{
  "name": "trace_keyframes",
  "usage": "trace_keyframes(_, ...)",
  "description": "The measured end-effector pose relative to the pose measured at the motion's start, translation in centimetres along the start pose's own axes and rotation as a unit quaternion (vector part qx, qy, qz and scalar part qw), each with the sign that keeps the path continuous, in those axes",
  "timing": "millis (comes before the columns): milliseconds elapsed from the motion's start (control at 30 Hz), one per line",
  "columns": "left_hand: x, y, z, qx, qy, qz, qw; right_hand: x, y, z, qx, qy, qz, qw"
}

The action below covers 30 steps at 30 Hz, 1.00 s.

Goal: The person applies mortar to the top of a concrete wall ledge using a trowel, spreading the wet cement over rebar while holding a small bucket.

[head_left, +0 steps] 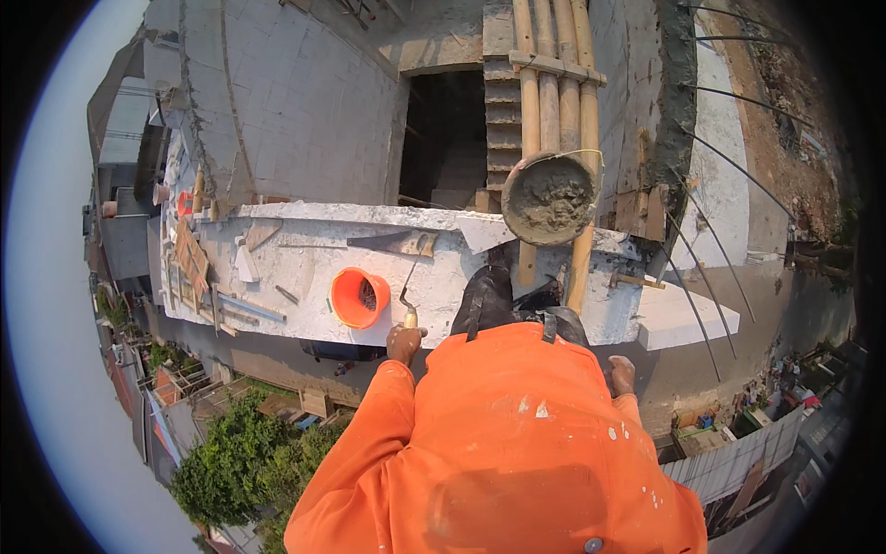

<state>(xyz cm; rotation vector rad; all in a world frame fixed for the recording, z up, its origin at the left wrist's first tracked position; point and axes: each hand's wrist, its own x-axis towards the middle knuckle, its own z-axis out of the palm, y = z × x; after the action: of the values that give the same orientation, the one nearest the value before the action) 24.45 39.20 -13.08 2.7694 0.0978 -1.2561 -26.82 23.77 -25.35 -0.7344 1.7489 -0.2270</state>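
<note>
My left hand (404, 344) is closed around the wooden handle of a trowel (411, 318), whose thin metal part points forward over the white ledge (305, 263). Just left of it, an orange bucket (343, 300) stands tilted, with some dark material inside. My right hand (622, 377) hangs low beside my body, apart from any tool I can see; its fingers are mostly hidden. Ahead of my legs, a round pan (517, 212) of wet grey mortar (558, 196) rests by the bamboo poles (547, 111). A handsaw (397, 243) lies on the ledge beyond the bucket.
The narrow ledge drops off toward trees (231, 462) and the ground below. Bare rebar rods (711, 268) stick out at the right, near a white block (683, 317). A dark doorway opening (443, 138) lies ahead. Wood scraps (192, 258) sit at the far left.
</note>
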Motion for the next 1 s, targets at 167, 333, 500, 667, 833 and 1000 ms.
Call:
trace_keyframes(167, -0.7, -2.2, 0.6, 0.0, 0.011, 0.025, 1.0, -0.9, -4.3, 1.0, -0.078, -0.022, 0.051, 0.995)
trace_keyframes(333, -0.7, -0.6, 1.0, -0.027, 0.011, 0.034, 0.999, 3.4, -7.7, 1.0, -0.169, -0.081, -0.139, 0.972)
trace_keyframes(500, -2.7, 0.0, 0.5, 0.025, 0.11, 0.014, 0.994, 4.1, -12.9, 3.4, -0.138, -0.072, -0.035, 0.987)
trace_keyframes(667, -2.6, -2.3, 1.0, -0.033, 0.079, -0.069, 0.994, 5.7, -14.3, 3.7, -0.156, -0.101, -0.051, 0.981)
trace_keyframes(833, -3.1, -3.8, 0.9, -0.062, 0.038, -0.093, 0.993, 5.7, -13.2, 3.6, -0.171, -0.098, -0.023, 0.98)
trace_keyframes(1000, -3.4, -1.4, 0.1, -0.032, 0.015, -0.061, 0.997, 4.8, -13.0, 3.5, -0.178, -0.098, -0.037, 0.979)
